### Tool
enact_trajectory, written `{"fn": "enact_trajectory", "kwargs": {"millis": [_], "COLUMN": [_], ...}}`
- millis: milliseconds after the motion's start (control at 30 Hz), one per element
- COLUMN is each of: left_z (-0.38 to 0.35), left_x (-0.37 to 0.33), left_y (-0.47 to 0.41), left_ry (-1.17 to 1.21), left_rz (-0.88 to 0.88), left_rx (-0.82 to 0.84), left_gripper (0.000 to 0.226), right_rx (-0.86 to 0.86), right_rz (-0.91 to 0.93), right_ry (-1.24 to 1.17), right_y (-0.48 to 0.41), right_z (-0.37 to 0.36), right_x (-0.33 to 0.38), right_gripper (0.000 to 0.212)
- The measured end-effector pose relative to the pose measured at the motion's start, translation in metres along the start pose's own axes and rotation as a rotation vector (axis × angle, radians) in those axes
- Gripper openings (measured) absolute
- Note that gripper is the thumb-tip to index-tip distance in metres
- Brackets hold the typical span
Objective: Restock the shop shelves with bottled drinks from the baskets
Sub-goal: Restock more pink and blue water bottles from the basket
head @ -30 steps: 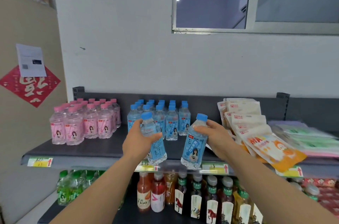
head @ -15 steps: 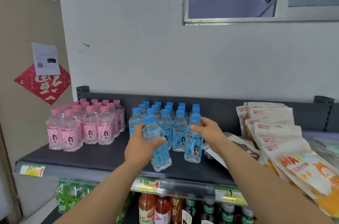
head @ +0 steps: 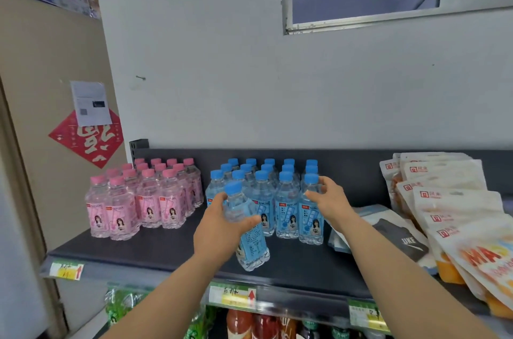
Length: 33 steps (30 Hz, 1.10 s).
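Two blue-capped bottles are in the person's hands at the top shelf (head: 133,250), a dark board set against a grey wall. The left hand (head: 219,230) grips the tilted bottle (head: 251,247) round its upper body, with fingers and thumb wrapped about it. That bottle leans with its cap toward the left and its base down at the board, in front of the block of blue-capped bottles (head: 266,172). Whether the base touches the board cannot be told.

The right hand (head: 331,201) is curled loosely round the shoulder of the upright bottle (head: 311,225), thumb in front and fingers behind, just below the cap. This bottle stands on the shelf at the front right corner of the block, just beside its neighbour.

Left of the block, a little apart, stands a cluster of pink-capped bottles (head: 144,200). To the right lie overlapping snack pouches (head: 455,200). Price tags (head: 66,270) line the shelf's front edge. Below it show the tops of red and dark drink bottles (head: 249,323).
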<state>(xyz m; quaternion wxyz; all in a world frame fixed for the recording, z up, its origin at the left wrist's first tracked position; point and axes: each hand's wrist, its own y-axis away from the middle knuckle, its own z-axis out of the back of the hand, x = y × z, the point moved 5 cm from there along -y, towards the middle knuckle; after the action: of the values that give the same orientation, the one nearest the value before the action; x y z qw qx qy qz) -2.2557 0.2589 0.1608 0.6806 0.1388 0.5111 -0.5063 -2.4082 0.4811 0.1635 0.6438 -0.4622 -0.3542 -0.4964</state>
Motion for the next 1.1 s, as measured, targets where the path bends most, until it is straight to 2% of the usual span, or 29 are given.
{"fn": "enact_trajectory", "kwargs": {"millis": [100, 233, 433, 533, 667, 833, 967, 1100], "left_z": [0.001, -0.004, -0.004, 0.004, 0.022, 0.044, 0.047, 0.041], "left_x": [-0.004, -0.005, 0.007, 0.02, 0.034, 0.048, 0.052, 0.062], "left_y": [0.001, 0.003, -0.001, -0.01, -0.023, -0.044, -0.062, -0.074], "left_ry": [-0.101, -0.187, 0.05, 0.11, 0.105, 0.101, 0.03, -0.036], "left_rz": [-0.04, -0.069, 0.063, 0.122, 0.112, 0.115, 0.005, -0.007], "left_rx": [0.039, 0.069, 0.128, 0.13, 0.122, -0.009, -0.084, -0.084], "left_gripper": [0.088, 0.077, 0.045, 0.039, 0.041, 0.059, 0.064, 0.066], "right_rx": [-0.022, -0.028, -0.028, -0.057, -0.035, 0.061, 0.057, 0.055], "right_rz": [0.009, 0.007, -0.033, -0.029, 0.012, 0.026, -0.025, -0.084], "right_ry": [0.035, 0.159, 0.166, 0.218, 0.242, 0.27, 0.279, 0.275], "right_y": [-0.001, 0.003, 0.021, 0.035, 0.06, 0.09, 0.105, 0.115], "right_z": [0.0, 0.001, -0.001, -0.004, -0.016, -0.037, -0.051, -0.065], "right_x": [0.0, 0.002, 0.008, 0.012, 0.024, 0.032, 0.033, 0.034], "right_gripper": [0.053, 0.058, 0.073, 0.076, 0.074, 0.073, 0.07, 0.068]}}
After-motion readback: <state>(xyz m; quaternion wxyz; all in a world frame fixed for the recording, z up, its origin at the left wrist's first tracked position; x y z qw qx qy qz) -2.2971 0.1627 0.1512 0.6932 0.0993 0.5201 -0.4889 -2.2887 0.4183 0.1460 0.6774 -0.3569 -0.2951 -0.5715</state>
